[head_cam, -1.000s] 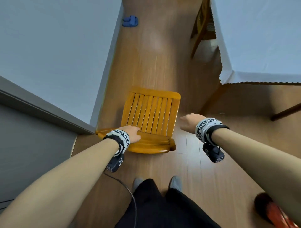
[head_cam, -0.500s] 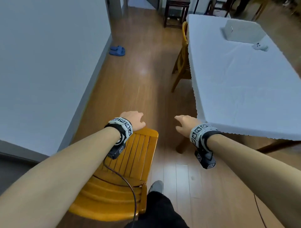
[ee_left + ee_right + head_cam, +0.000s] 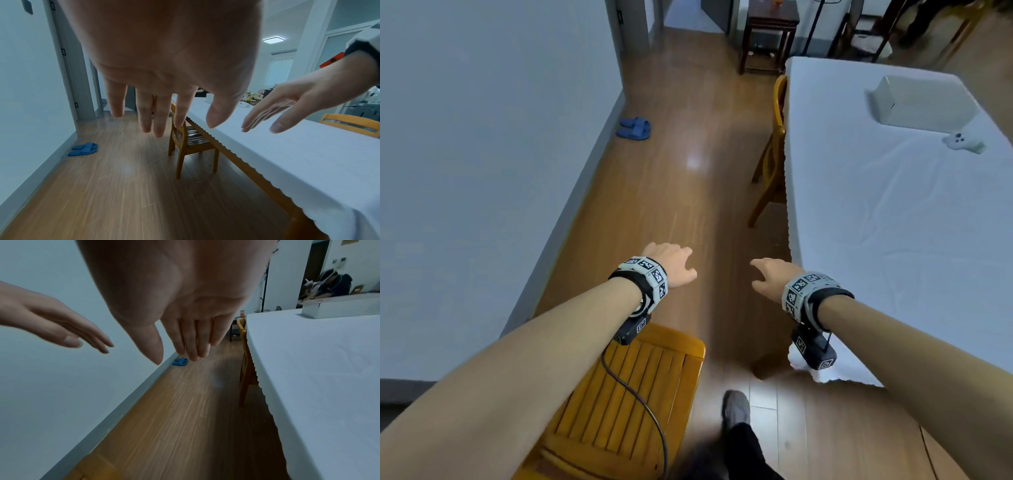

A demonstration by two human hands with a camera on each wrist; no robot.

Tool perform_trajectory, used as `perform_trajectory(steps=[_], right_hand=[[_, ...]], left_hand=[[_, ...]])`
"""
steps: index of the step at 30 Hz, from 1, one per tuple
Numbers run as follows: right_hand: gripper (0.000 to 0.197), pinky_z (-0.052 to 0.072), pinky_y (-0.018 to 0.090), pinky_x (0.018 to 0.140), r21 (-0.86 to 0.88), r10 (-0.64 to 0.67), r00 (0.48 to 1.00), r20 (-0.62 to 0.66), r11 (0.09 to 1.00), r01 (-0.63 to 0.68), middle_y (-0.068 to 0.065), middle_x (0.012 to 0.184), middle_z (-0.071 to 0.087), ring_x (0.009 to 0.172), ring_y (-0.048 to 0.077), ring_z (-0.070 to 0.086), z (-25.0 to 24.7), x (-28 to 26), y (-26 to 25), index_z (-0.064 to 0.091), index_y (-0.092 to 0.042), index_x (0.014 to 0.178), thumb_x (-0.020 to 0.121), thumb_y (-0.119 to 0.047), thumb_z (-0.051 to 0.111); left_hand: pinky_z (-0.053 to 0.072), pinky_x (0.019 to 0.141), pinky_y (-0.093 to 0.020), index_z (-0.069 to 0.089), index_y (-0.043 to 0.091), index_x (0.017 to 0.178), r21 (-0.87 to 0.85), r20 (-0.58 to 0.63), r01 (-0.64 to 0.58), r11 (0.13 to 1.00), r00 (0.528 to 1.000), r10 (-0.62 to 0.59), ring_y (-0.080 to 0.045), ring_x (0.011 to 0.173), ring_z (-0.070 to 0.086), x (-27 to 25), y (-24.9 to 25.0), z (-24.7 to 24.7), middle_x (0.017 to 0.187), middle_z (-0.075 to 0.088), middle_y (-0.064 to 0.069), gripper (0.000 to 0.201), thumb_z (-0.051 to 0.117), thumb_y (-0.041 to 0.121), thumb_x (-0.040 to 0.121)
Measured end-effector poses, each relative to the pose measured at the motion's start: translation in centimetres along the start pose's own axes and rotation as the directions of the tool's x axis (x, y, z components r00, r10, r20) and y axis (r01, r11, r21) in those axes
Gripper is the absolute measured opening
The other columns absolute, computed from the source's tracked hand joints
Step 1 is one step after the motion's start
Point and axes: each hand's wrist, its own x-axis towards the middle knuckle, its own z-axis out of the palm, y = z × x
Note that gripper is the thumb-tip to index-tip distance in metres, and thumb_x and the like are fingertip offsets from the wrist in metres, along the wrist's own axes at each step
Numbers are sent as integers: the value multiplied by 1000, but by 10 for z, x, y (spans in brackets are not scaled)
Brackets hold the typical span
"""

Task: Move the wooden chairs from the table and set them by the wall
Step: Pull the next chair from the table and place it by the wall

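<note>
One wooden slatted chair (image 3: 626, 401) stands by the wall (image 3: 482, 154) at the lower left, under my left forearm, and no hand touches it. A second wooden chair (image 3: 774, 154) (image 3: 191, 142) (image 3: 244, 360) is tucked under the long table (image 3: 893, 212) farther ahead on the right. My left hand (image 3: 671, 263) (image 3: 164, 105) and right hand (image 3: 770, 277) (image 3: 185, 340) hover over the bare floor with straight fingers, empty, ahead of the near chair and short of the tucked one. A third chair (image 3: 351, 124) shows across the table.
A white cloth covers the table, with a white box (image 3: 917, 102) and a small white device (image 3: 962, 142) on it. Blue slippers (image 3: 635, 128) lie by the wall's skirting. A dark wooden stand (image 3: 768, 37) is at the far end. A person sits far off (image 3: 333, 283).
My left hand has let go of the near chair's back, and both hands have moved forward past it. The view has lifted toward the table and the tucked chair.
</note>
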Motion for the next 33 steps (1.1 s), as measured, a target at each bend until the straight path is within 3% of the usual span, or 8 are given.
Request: perform_trajectory(steps=[11,17,20,23,28,31,33], right_hand=[[56,50,38,99,31,22,1000,6,999,-22,5,153,43,128,24,53,-99,152,78,34,-17,153,100,-30,47],[56,50,40,99,97,23,999,-36,995,-19,4,150,46,126,24,55,-157,265,100,35,-17,152,99,-30,49],[61,49,38,103,172,82,996,-38,982,-74,2,158,37,133,24,50,-183,324,117,28,-21,156,100,-30,50],[61,52,36,98,241,179,984,-2,955,-173,1,158,37,130,23,53,-209,385,140,27,-24,157,100,-31,49],[62,46,37,105,327,322,947,-2,895,-303,4,159,35,135,26,48,-254,466,168,25,-18,158,101,-28,49],[61,47,36,99,378,350,936,30,863,-335,7,155,39,128,27,53,-278,501,182,28,-16,156,100,-27,49],[53,51,37,92,399,379,925,13,847,-352,10,146,47,115,28,59,-293,528,199,38,-13,148,98,-27,50]], left_hand=[[41,96,-42,46,21,143,7,-38,67,998,997,-67,-26,118,57,138,-20,-82,134,57,-6,59,39,50,92],[41,97,-43,46,20,143,39,-14,38,999,999,-37,-26,119,57,259,-61,-134,136,56,-6,59,39,51,93],[41,95,-43,46,20,143,49,11,-20,999,1000,19,-26,118,57,341,-81,-158,134,56,-5,58,39,51,94],[40,94,-42,48,20,140,62,25,-108,992,994,106,-26,115,58,426,-96,-185,131,58,-5,57,38,50,93],[39,87,-42,55,19,130,117,20,-266,957,964,266,-25,106,60,545,-113,-234,120,61,-4,50,39,47,93],[39,94,-44,55,19,130,149,35,-328,933,945,326,-25,110,58,607,-112,-258,121,62,-4,50,39,46,91],[40,96,-45,55,19,131,171,49,-379,909,925,377,-25,112,57,653,-105,-272,124,61,-3,51,39,47,91]])
